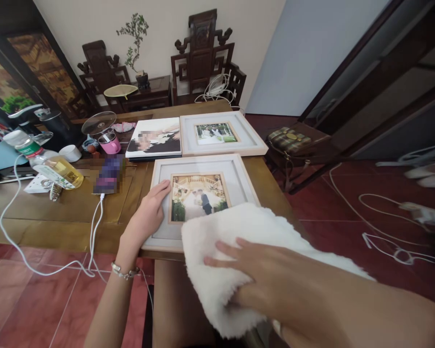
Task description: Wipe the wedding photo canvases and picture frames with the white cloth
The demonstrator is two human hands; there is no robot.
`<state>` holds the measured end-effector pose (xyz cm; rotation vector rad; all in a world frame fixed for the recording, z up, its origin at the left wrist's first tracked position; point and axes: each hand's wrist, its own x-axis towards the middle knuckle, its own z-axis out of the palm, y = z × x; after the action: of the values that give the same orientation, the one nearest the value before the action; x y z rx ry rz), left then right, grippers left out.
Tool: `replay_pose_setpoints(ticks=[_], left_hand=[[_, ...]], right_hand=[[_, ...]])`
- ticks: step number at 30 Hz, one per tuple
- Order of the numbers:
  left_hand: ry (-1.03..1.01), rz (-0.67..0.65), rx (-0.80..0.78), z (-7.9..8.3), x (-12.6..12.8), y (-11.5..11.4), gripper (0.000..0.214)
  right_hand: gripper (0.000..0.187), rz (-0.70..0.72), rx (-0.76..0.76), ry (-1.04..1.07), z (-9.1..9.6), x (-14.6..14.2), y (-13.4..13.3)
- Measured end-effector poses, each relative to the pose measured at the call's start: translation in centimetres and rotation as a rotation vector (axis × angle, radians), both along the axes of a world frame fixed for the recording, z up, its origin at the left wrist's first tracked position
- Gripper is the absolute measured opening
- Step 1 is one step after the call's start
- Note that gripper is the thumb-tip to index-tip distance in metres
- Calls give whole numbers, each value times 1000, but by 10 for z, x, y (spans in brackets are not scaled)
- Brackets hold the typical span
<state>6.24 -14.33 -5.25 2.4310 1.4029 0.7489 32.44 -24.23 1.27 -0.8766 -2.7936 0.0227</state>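
A pale wooden picture frame [244, 181] with a wedding photo lies flat at the table's near edge. My left hand [148, 212] grips its left side, fingers lying over the border. In my right hand [261, 270] is a fluffy white cloth [206, 251], the fingers pressed into it and the thumb side tucked in a fold. The cloth covers the frame's lower right corner and hangs over the table edge. Behind lies a second picture frame [248, 130] with an outdoor photo, beside a photo album [170, 152] with a partly blurred cover.
On the wooden table [137, 179] are a charging phone [108, 176], a pink mug [109, 143], an oil-coloured bottle [65, 171] and a white-capped bottle [29, 147]. A plaid bag [290, 140] sits on a chair at right. White cables [387, 256] cross the red floor.
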Motion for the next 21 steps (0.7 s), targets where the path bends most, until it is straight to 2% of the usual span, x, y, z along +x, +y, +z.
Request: replay_pose_setpoints(ticks=[3,5,7,13,16,18,21], left_hand=[[0,-14,1,0,-1,0,63],[-1,-22,3,1,-2,1,64],[5,-28,1,1,-2,1,64],[20,-37,1,4,-2,0,63],[27,-33,-10,5,-2,-1,62],[36,-27,-17,5,-2,-1,62],[41,-27,-20,6,-2,0,62]], right_hand=[[49,44,-95,89,-3,-1,2],[55,0,-178,83,-7,0,15],[55,-57,-191,17,-12,0,36],[54,-242,78,-57,-27,3,127],[54,-331,155,-64,-28,3,162],[54,-340,161,-101,-28,0,171],[52,-281,115,-174,-27,-6,158]])
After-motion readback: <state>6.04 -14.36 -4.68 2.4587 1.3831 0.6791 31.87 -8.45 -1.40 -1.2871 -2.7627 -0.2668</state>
